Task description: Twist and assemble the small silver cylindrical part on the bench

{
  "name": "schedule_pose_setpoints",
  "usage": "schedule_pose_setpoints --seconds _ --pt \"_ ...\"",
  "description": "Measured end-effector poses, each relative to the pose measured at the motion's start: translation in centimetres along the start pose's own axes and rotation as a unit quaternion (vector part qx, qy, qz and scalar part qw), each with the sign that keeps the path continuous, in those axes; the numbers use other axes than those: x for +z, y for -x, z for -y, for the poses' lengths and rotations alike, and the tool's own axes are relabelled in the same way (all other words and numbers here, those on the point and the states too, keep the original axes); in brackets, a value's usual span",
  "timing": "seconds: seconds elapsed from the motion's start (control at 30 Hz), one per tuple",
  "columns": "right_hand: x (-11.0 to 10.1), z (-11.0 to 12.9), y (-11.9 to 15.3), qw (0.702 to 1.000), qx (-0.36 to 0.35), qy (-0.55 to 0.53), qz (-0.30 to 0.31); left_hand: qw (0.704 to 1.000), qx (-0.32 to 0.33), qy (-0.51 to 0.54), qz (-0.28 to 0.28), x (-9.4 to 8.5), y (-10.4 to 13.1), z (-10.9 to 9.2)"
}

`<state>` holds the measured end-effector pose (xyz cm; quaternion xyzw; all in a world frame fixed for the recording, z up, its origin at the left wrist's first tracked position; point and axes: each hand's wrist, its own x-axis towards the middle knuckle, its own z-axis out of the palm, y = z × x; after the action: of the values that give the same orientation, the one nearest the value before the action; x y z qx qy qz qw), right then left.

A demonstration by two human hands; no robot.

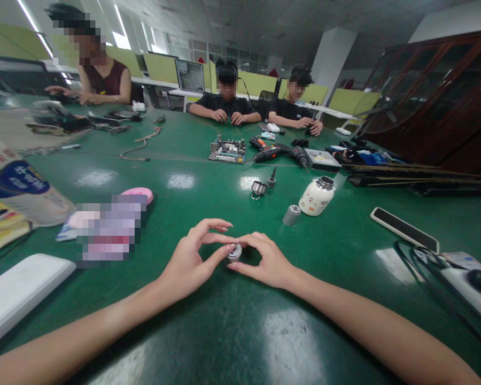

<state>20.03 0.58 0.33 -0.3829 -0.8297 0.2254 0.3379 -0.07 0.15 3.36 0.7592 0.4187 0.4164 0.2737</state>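
Toward the counter's [208,331] near edge, right fingers [247,269] clamp the upright cylinder [234,253], left fingers [211,223] apart, thumb on its rim.

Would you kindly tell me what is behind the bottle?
Farther back are a grey box and, to its left, drills. The bottle hides whatever lies just behind its body, so that cannot be seen.

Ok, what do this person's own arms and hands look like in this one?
The left forearm and right forearm show no sleeves. The left hand and right hand are ungloved, with slender fingers and longish nails. No watch, bracelet or ring shows.
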Motion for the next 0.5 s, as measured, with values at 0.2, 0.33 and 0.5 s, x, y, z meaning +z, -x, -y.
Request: schedule_pose_setpoints --seconds 0.2,0.33,0.5 --pt "-0.02 0.05 -0.03 1.0 0.004 0.005 0.002 0.998 0.003 0.015 0.062 -0.31 0.15 -0.06" --pt "-0.05 0.12 -0.03 1.0 0.01 0.009 0.004 0.996 -0.016 0.055 0.072 -0.27 0.12 -0.01" --pt "-0.02 0.14 -0.03 1.0 -0.005 -0.001 -0.004 0.997 -0.041 0.05 0.051 0.01 0.0 0.12"
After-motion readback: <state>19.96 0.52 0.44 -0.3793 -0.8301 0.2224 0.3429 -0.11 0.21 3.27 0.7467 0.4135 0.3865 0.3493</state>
